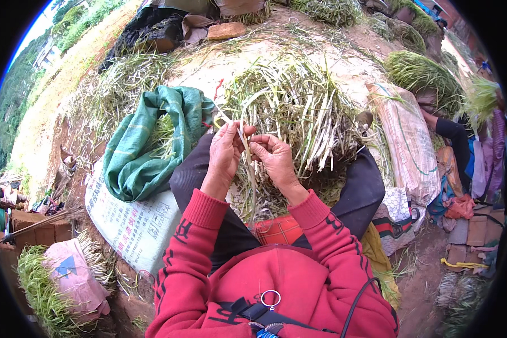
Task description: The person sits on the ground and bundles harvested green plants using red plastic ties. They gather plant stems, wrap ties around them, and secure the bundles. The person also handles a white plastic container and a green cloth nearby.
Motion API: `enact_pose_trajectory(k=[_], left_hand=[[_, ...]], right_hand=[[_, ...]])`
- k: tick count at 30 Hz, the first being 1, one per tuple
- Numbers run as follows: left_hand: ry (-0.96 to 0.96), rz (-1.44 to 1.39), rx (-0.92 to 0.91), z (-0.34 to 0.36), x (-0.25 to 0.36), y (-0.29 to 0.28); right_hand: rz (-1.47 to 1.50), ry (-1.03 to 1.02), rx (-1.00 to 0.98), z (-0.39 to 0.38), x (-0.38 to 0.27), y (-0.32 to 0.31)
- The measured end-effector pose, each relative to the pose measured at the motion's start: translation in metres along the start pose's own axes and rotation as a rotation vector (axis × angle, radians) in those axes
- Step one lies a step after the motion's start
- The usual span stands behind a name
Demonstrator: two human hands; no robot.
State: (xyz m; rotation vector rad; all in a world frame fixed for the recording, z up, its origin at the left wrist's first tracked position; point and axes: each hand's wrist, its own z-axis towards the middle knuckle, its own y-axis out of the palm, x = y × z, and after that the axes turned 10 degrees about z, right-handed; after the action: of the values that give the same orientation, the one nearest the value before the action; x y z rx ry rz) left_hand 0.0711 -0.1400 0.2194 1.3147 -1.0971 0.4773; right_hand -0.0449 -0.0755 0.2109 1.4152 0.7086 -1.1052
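Between my knees, both hands work on one long, thin, white-and-green stalk [252, 183] that looks like a green onion. My left hand [226, 151] is closed round its upper part. My right hand [277, 163] pinches it just beside, thumb against the forefinger. The stalk's lower end hangs down toward a red plaid cloth [273, 230] in my lap. Right in front of me lies a large heap of similar stalks [290, 107], white stems toward me and to the right, with dry, yellowing leaves among them.
A green woven sack [172, 163] with stalks inside lies at my left on a white printed sack [135, 225]. A pale sack [408, 146] lies on the right, near another person's sleeved arm [453, 135]. A pink-wrapped bundle [76, 270] sits lower left; a brick [226, 31] lies beyond.
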Motion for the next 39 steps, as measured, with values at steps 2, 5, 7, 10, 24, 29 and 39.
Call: enact_pose_trajectory(k=[2,5,7,10,24,29,39], left_hand=[[-0.024,-0.040,-0.028,0.006,-0.009,-0.006],[-0.026,-0.034,0.099,0.011,-0.029,-0.004],[-0.051,-0.061,0.168,0.013,-0.030,-0.009],[-0.108,-0.173,0.351,0.014,-0.036,-0.023],[0.102,-0.530,0.334,0.020,-0.013,-0.051],[0.012,-0.720,0.171,0.036,0.011,-0.019],[-0.134,-0.138,0.025,-0.015,-0.036,0.036]], right_hand=[[0.184,0.137,0.010,0.006,0.009,-0.005],[-0.031,0.078,-0.037,0.007,0.024,-0.013],[-0.019,0.102,0.059,0.004,0.030,-0.018],[0.100,0.227,0.112,-0.012,0.030,-0.040],[-1.062,0.205,-0.350,-0.092,-0.018,-0.108],[-0.754,-0.167,-0.313,-0.014,-0.022,-0.050],[-0.252,0.201,-0.104,-0.039,0.009,-0.044]])
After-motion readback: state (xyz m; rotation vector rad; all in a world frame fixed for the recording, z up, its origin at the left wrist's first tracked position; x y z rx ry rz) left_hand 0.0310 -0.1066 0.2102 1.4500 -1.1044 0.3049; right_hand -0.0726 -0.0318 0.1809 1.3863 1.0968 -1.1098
